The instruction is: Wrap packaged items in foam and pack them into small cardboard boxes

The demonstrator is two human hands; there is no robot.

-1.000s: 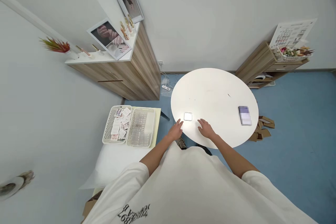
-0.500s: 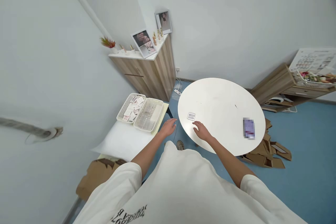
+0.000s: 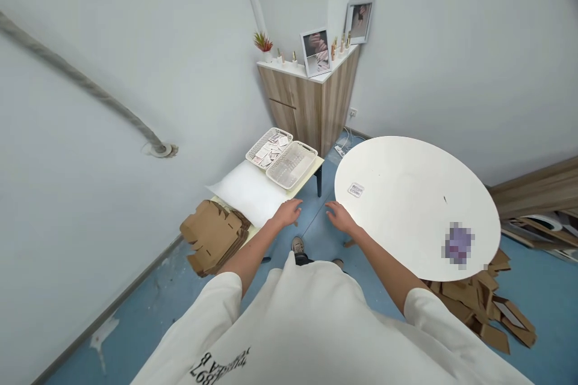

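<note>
My left hand (image 3: 288,213) hovers with fingers spread over the near corner of a low yellow side table (image 3: 253,195), holding nothing. My right hand (image 3: 339,217) is open too, in the air just off the left edge of the round white table (image 3: 415,192). A small clear packet (image 3: 356,190) lies on the round table just beyond my right hand. On the side table stand two white mesh baskets, one (image 3: 268,147) with several small packets, the other (image 3: 291,165) with clear items, and a white sheet (image 3: 246,192).
A stack of flat cardboard boxes (image 3: 212,234) lies on the blue floor left of the side table. More cardboard (image 3: 483,304) lies under the round table's right side. A wooden cabinet (image 3: 311,102) with pictures stands in the corner. A blurred purple item (image 3: 458,245) rests on the round table.
My view has swung left. Both hands have come off the round table's edge; the left now hangs over the side table and the right beside the round table. The packet stays put.
</note>
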